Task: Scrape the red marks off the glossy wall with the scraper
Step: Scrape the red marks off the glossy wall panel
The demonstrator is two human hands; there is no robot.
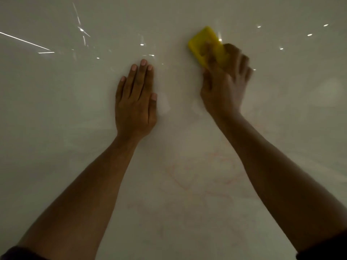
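A pale glossy wall (75,109) fills the view. My right hand (224,85) grips a yellow scraper (203,43) and presses it against the wall at the upper right; hand and scraper are motion-blurred. My left hand (136,102) lies flat on the wall to the left of it, fingers together and extended, holding nothing. Faint red marks (197,177) show on the wall lower down, between my two forearms, well below the scraper.
Bright streaks and dots of reflected light (26,41) speckle the upper part of the wall. Dark sleeve cuffs (323,250) show at the bottom corners.
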